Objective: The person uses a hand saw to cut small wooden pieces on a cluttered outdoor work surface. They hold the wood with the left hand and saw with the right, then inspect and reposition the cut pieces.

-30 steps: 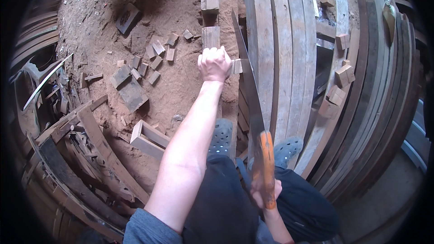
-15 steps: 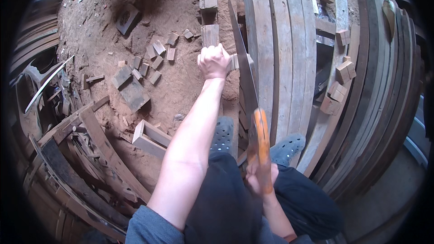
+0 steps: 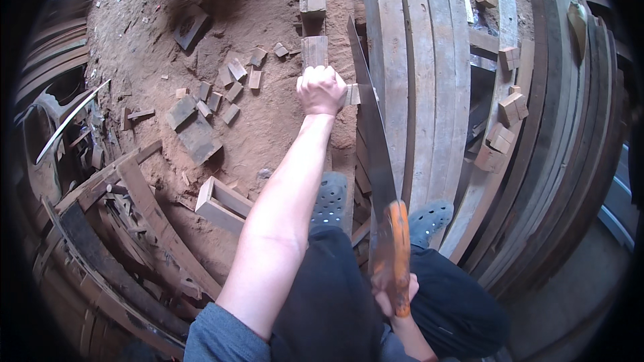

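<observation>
My left hand (image 3: 320, 91) is closed, pressing down on a small strip of wood (image 3: 353, 94) whose end pokes out to its right. Just beyond the knuckles lies a wooden block (image 3: 314, 51). A handsaw (image 3: 373, 124) with a long blade and a worn orange handle (image 3: 400, 245) points away from me. Its blade runs close to the strip's right end; whether the teeth touch the wood, I cannot tell. My right hand (image 3: 385, 296) grips the saw handle low in the picture, partly hidden behind it.
Long planks (image 3: 419, 74) lie side by side to the right, past which more blocks (image 3: 513, 108) rest on a board. Cut wood bits (image 3: 234, 92) are scattered on the dirt at left. Scrap timber (image 3: 168, 228) is heaped lower left. My shoes (image 3: 330, 201) stand below the work.
The saw has been drawn back toward me, its handle and my right hand now lower and slightly further right. My left hand keeps its place on the strip.
</observation>
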`<move>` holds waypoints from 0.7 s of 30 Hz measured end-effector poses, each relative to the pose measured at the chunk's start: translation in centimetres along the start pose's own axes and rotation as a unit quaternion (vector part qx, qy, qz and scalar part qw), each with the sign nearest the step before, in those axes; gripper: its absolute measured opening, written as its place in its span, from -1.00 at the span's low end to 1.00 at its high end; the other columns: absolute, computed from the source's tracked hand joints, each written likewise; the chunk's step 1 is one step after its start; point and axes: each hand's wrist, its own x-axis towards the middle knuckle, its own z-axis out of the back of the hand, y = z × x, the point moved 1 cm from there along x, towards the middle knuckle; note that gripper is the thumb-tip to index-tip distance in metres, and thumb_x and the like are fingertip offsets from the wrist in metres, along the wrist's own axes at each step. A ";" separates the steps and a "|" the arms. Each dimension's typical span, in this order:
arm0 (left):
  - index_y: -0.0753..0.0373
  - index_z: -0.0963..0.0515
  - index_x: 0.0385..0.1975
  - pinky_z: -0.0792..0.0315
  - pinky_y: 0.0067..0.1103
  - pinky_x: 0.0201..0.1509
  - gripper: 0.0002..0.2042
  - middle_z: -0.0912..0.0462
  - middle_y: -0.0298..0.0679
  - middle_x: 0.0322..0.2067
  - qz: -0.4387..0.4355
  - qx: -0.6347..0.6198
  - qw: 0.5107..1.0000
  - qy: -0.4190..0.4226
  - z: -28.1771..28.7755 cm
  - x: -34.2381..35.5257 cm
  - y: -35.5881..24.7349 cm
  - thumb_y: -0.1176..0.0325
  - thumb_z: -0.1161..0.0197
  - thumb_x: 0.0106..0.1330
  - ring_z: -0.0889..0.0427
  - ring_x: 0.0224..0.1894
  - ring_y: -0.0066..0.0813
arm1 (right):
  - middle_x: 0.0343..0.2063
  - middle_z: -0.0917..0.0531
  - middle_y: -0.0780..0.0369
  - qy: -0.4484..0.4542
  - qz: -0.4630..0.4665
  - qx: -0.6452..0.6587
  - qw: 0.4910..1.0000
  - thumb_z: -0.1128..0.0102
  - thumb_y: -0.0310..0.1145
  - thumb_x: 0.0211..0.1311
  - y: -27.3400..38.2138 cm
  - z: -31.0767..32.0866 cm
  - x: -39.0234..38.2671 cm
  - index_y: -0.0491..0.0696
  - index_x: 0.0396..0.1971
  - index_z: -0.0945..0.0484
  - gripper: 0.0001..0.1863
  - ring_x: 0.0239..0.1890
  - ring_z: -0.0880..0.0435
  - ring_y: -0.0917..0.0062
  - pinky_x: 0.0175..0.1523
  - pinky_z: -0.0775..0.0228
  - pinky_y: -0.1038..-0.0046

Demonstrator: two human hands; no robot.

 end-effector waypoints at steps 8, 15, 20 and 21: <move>0.19 -0.45 -0.76 -0.45 -0.35 -0.29 -0.82 -0.55 -0.24 -0.59 0.018 -0.008 1.000 -0.003 -0.2 0.0 -0.2 0.40 -0.16 0.05 -0.54 -0.43 -0.24 | -0.69 -0.53 0.25 0.024 -0.076 0.022 0.997 -0.21 -0.52 -0.27 -0.8 -0.5 0.7 -0.07 -0.64 -0.46 -0.88 -0.67 -0.59 0.45 -0.52 -0.40 0.51; 0.19 -0.45 -0.76 -0.45 -0.35 -0.29 -0.83 -0.54 -0.25 -0.59 0.005 -0.019 1.000 0.000 -0.2 0.0 0.0 0.40 -0.16 0.04 -0.55 -0.43 -0.24 | -0.71 -0.53 0.26 0.022 -0.025 0.006 0.999 -0.22 -0.54 -0.26 0.2 -0.5 1.1 -0.08 -0.63 -0.45 -0.87 -0.68 -0.58 0.48 -0.52 -0.39 0.52; 0.20 -0.51 -0.75 -0.44 -0.36 -0.31 -0.87 -0.58 -0.23 -0.59 -0.001 -0.005 1.000 -0.006 -0.2 0.1 -0.2 0.39 -0.18 -0.02 -0.56 -0.42 -0.26 | -0.66 -0.57 0.24 0.002 0.014 0.036 0.999 -0.24 -0.56 -0.23 1.0 -0.7 1.4 -0.10 -0.63 -0.46 -0.87 -0.64 -0.60 0.53 -0.52 -0.41 0.55; 0.20 -0.51 -0.75 -0.44 -0.36 -0.31 -0.87 -0.58 -0.23 -0.59 -0.008 -0.006 1.000 -0.002 -0.1 0.1 -0.2 0.39 -0.17 -0.02 -0.56 -0.42 -0.26 | -0.65 -0.58 0.24 -0.065 -0.242 0.305 0.919 -0.23 -0.56 -0.27 1.2 -0.5 0.7 -0.10 -0.63 -0.47 -0.87 -0.64 -0.61 0.51 -0.50 -0.43 0.54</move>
